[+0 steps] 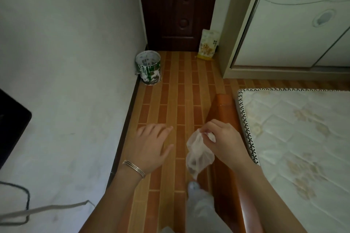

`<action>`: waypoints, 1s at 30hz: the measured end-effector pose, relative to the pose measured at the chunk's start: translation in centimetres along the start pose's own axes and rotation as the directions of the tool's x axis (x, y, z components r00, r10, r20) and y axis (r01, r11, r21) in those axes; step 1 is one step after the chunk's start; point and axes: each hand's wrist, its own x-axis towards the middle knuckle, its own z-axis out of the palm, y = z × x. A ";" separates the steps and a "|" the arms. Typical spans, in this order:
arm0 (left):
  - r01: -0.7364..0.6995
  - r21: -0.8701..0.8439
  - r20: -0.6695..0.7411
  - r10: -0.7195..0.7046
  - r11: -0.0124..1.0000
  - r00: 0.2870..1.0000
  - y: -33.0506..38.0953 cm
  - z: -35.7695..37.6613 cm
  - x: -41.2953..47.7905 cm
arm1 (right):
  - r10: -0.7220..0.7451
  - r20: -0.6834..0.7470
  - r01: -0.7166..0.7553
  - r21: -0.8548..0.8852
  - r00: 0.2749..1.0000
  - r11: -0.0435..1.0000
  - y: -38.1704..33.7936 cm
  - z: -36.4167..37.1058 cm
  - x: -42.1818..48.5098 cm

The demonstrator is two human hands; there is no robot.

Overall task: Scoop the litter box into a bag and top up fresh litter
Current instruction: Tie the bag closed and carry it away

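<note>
Nearest, a leg in pale trousers (200, 208) steps along the narrow floor strip. Above it, the right hand (223, 142) pinches the gathered mouth of a thin translucent plastic bag (198, 154) between thumb and fingertips; the bag hangs down, something dark sitting in its bottom. Left hand (153, 143) is empty, palm down, fingers spread loosely, apart from the bag, silver bangles (134, 168) on the wrist. Right of the hands, an orange-brown wooden bed frame (223, 111) with a quilted bare mattress (303, 138) on it. Left, a pale wall (66, 62) with a dark object (11, 125) at the edge and a cable (24, 212) lower down. Floor is brown-and-tan plank-pattern covering (180, 91). Farther on, a paint-streaked green-and-white bucket (148, 67) stands in the wall corner. Beyond, a yellow-and-white printed pouch (207, 45) leans by a dark wooden door (178, 5), just beside a white wardrobe (293, 21). Litter box not in sight; cannot tell whether the pouch holds litter.
</note>
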 end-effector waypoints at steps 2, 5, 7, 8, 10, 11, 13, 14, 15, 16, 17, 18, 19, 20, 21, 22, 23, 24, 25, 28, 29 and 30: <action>0.008 0.003 0.000 -0.008 1.000 1.000 -1.0 0.6 2.8 | 0.003 0.044 -0.003 0.006 0.999 1.000 1.6 0.8 2.5; 0.016 0.034 -0.012 -0.016 0.999 1.000 -2.5 1.1 7.6 | -0.012 0.080 0.011 0.019 0.997 1.000 4.2 1.7 6.9; 0.026 0.051 -0.023 -0.025 0.998 0.999 -3.3 1.0 11.1 | -0.021 0.097 0.018 0.033 0.995 0.999 6.1 2.0 10.2; 0.029 0.056 -0.028 -0.028 0.998 0.999 -3.6 0.8 12.9 | -0.023 0.104 0.019 0.040 0.994 0.999 7.0 2.1 11.9; 0.030 0.063 -0.035 -0.028 0.998 0.999 -4.3 0.6 16.3 | -0.026 0.113 0.020 0.050 0.993 0.999 8.8 2.3 15.3; 0.036 0.063 -0.037 -0.033 0.997 0.999 -4.7 0.6 17.9 | -0.034 0.114 0.028 0.054 0.993 0.998 9.6 2.4 16.9; 0.055 0.069 -0.049 -0.052 0.996 0.997 -5.5 0.7 20.9 | -0.062 0.108 0.055 0.063 0.992 0.996 11.2 2.5 19.8; 0.067 0.075 -0.057 -0.062 0.995 0.996 -5.9 0.7 22.3 | -0.071 0.108 0.065 0.065 0.992 0.996 11.9 2.6 21.2; 0.075 0.080 -0.067 -0.070 0.994 0.995 -6.2 0.7 23.5 | -0.073 0.112 0.066 0.064 0.991 0.996 12.6 2.7 22.5; 0.081 0.084 -0.074 -0.075 0.993 0.994 -6.6 0.7 24.7 | -0.072 0.116 0.065 0.060 0.991 0.996 13.3 2.8 23.7; 0.085 0.087 -0.077 -0.078 0.993 0.994 -7.0 0.6 25.8 | -0.070 0.119 0.064 0.059 0.990 0.996 14.0 2.9 25.0; 0.088 0.090 -0.075 -0.082 0.992 0.994 -7.4 0.6 26.8 | -0.069 0.121 0.062 0.063 0.990 0.996 14.6 3.1 26.2; 0.093 0.093 -0.065 -0.088 0.991 0.994 -7.9 0.6 27.8 | -0.068 0.123 0.060 0.073 0.990 0.996 15.1 3.2 27.4; 0.098 0.097 -0.051 -0.093 0.990 0.994 -8.4 0.6 28.7 | -0.072 0.121 0.062 0.086 0.990 0.994 15.6 3.4 28.5; 0.102 0.103 -0.042 -0.098 0.989 0.994 -9.0 0.7 29.6 | -0.082 0.116 0.071 0.097 0.990 0.993 16.0 3.6 29.7; 0.106 0.107 -0.039 -0.103 0.989 0.994 -9.6 0.8 30.6 | -0.095 0.113 0.084 0.101 0.989 0.991 16.4 4.0 30.8; 0.108 0.110 -0.041 -0.104 0.988 0.994 -10.2 0.9 31.5 | -0.107 0.116 0.096 0.095 0.988 0.991 16.7 4.3 31.9; 0.107 0.112 -0.047 -0.102 0.988 0.994 -10.8 1.0 32.3 | -0.113 0.125 0.103 0.084 0.986 0.991 17.0 4.8 33.0; 0.105 0.112 -0.055 -0.099 0.988 0.994 -11.5 1.1 33.2 | -0.113 0.137 0.103 0.074 0.984 0.992 17.3 5.4 34.1; 0.105 0.098 -0.069 -0.098 0.990 0.993 -13.7 1.2 36.2 | -0.106 0.170 0.094 0.079 0.980 0.992 18.1 7.3 37.9; 0.102 0.095 -0.073 -0.095 0.990 0.993 -14.6 1.2 37.3 | -0.106 0.181 0.092 0.084 0.978 0.992 18.3 7.9 39.3; 0.100 0.092 -0.080 -0.093 0.991 0.992 -15.6 1.1 38.5 | -0.107 0.192 0.091 0.090 0.976 0.992 18.4 8.6 40.7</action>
